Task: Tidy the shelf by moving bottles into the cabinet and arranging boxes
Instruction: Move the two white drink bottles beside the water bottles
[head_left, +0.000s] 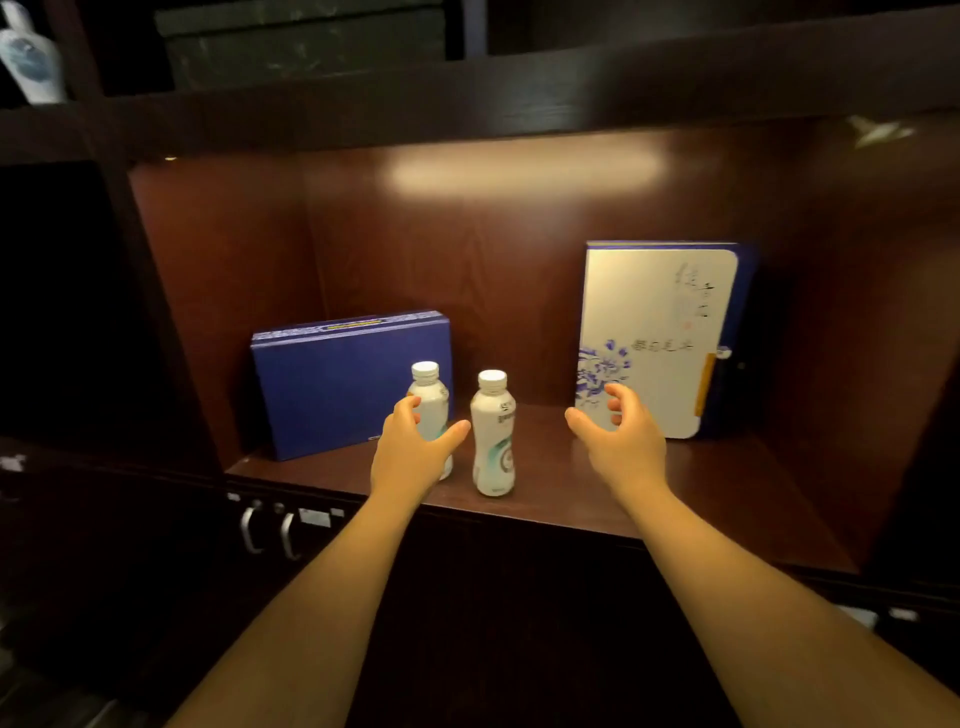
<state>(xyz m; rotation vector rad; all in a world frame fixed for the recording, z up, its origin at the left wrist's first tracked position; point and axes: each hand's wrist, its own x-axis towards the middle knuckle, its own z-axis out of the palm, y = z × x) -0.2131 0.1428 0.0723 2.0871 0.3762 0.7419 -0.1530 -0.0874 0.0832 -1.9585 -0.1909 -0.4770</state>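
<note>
You have a single view, from the camera on your head, looking forward and slightly down into a dark wooden shelf (545, 499) compartment at close range. Both your forearms reach in from the bottom edge. The wide lens bends the frame, and the upper shelves curve across the top.

Left hand (410, 452) cups the left bottle (432, 402) (fingers spread), right hand (621, 436) hovers beside the right bottle (492, 434)

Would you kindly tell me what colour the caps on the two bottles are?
Both caps are white, on the left bottle and the right bottle; the head view shows them.
</note>
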